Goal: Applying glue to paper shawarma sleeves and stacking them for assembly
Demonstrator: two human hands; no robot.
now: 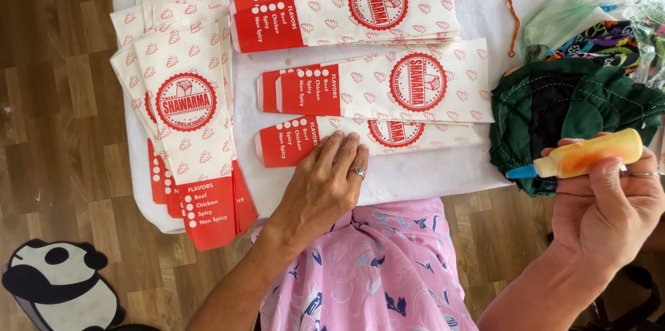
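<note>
Pressing flat on the nearest paper sleeve [360, 138], the left hand [325, 182] lies open; the right hand [606, 210] grips a glue bottle [585, 154], nozzle pointing leftward.

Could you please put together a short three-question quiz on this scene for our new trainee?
1. True or false: the left hand presses flat on a red-and-white printed paper sleeve.
2. The right hand holds: A) scissors, B) a small yellow-orange squeeze bottle with a blue nozzle, C) a brush?
3. What lies on the white table beside the right hand?

Key: 1 true. 2 B. 3 a bundle of dark green fabric.
</note>
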